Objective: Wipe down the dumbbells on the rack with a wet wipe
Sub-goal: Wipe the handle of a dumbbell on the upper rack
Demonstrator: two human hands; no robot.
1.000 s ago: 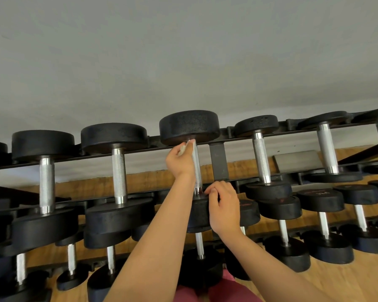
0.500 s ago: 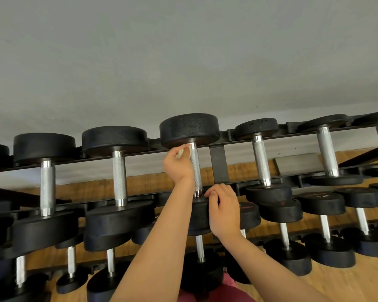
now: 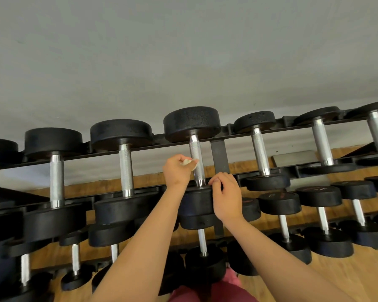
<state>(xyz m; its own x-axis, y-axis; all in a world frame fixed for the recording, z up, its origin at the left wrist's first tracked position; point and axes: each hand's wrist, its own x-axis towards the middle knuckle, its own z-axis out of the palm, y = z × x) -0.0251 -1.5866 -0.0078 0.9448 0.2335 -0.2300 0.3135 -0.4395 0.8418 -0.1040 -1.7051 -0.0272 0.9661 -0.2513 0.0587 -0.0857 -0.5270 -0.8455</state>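
A grey wall (image 3: pixel 183 51) fills the upper view, and a wooden floor (image 3: pixel 347 277) lies below. A black rack (image 3: pixel 234 137) runs across in tiers, packed with black dumbbells. The dumbbell (image 3: pixel 192 123) being wiped sits mid-row on the top tier, between a neighbour on the left (image 3: pixel 126 168) and a neighbour on the right (image 3: pixel 260 153), with a flat rack bracket (image 3: pixel 219 153) just beside its handle. The right hand (image 3: pixel 226 199) curls its fingers over the rim of that dumbbell's near head. The left hand (image 3: pixel 176 171), closed in a fist, grips a bunched white wipe (image 3: pixel 188 162) pressed against the handle's left side.
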